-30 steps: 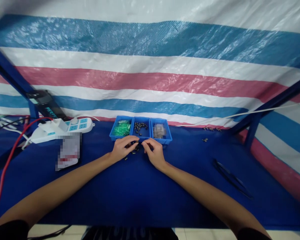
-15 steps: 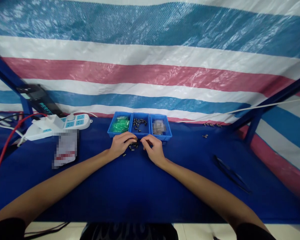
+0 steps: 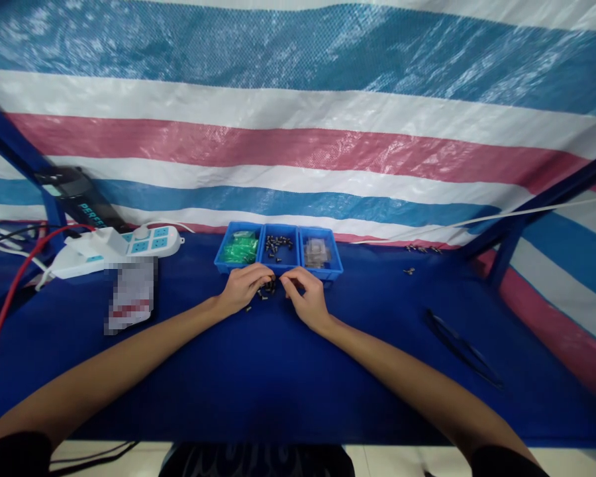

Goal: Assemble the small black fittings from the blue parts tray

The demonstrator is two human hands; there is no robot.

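Observation:
My left hand [image 3: 244,286] is pinched closed over a small pile of dark screws [image 3: 268,289] on the blue table; whatever sits between its fingertips is too small to make out. Facing it just to the right, my right hand [image 3: 305,295] has thumb and forefinger together, its grip likewise too small to read. Directly behind both hands stand three joined blue bins. Green plastic pieces [image 3: 240,248] fill the left bin, loose screws [image 3: 279,244] lie in the middle one, and clear plastic pieces [image 3: 316,252] are in the right one.
A white power strip [image 3: 153,244] and a phone-like object [image 3: 132,291], blurred out, lie at left, with a black bottle-like object [image 3: 82,199] behind. Glasses [image 3: 461,348] rest at right. Several more screws [image 3: 424,249] lie near the back right edge. A striped sheet [image 3: 298,146] hangs behind.
Both hands stay almost in place over the screws, with only slight finger movement. The whole view has shifted a little; the bins and other objects stay put.

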